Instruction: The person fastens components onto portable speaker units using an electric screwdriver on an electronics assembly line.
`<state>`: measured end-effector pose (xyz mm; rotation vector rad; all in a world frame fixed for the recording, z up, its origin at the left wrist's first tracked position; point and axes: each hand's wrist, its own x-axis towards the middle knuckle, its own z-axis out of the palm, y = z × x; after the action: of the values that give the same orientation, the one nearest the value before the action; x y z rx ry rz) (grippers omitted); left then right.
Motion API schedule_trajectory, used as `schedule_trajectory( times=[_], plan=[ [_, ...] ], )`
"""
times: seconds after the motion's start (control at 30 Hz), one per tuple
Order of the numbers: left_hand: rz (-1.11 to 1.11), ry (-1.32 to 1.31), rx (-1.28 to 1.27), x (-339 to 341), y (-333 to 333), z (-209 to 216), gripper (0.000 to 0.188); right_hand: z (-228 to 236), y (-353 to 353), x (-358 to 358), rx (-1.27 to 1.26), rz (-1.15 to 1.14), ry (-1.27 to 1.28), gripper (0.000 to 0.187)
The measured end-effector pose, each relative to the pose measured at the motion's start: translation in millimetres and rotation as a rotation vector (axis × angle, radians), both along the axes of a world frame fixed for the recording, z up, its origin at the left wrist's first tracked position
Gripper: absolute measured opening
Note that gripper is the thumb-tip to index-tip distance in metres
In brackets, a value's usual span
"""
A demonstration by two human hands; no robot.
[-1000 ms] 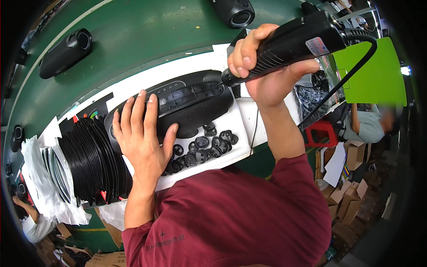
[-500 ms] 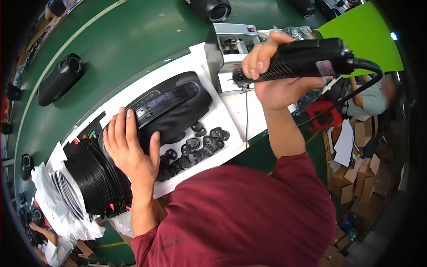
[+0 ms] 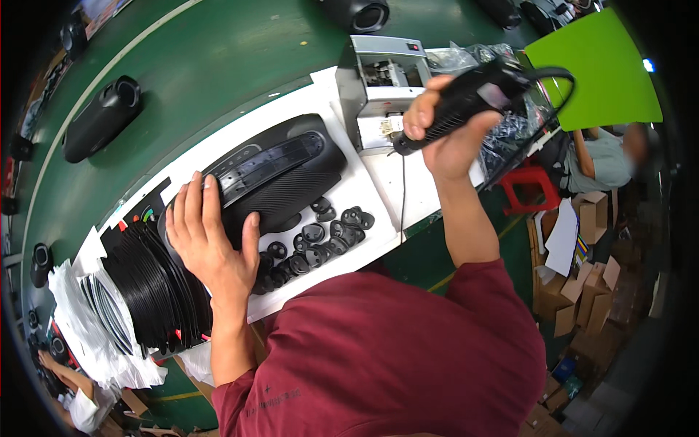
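A long black cylindrical speaker [image 3: 291,182] lies slantwise on a white tray, a strip with dark recesses facing up. My left hand [image 3: 211,237] rests over its left end, fingers stretched flat on top and thumb apart on the near side. To the right, my right hand [image 3: 451,149] is closed around a black electric screwdriver [image 3: 466,102] with a cable curving from its back end. The screwdriver's tip points down and left, beside the front of a grey metal screw feeder [image 3: 393,47]. Several small black rounded parts [image 3: 317,255] are scattered on the tray, near the speaker's front side.
A stack of thin black rings [image 3: 156,288] in white wrapping stands left of my left hand. Other speakers [image 3: 102,120] lie on the green surface beyond. At right are a green panel [image 3: 597,69], a red stool [image 3: 530,189], cardboard boxes [image 3: 575,291] and a seated person [image 3: 601,156].
My right hand has tilted the screwdriver, so its cable end has swung up and left and its tip has lowered slightly. My left hand and the speaker have stayed nearly still.
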<state>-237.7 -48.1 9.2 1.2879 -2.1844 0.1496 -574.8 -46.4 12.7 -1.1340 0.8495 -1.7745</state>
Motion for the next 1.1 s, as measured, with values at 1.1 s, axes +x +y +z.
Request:
schedule_trajectory(
  times=[1.1],
  plan=[
    [-0.009, 0.048, 0.021, 9.6, -2.4, -8.2, 0.07, 42.2, -53.4, 77.1, -0.23, 0.382, -0.029, 0.112]
  ],
)
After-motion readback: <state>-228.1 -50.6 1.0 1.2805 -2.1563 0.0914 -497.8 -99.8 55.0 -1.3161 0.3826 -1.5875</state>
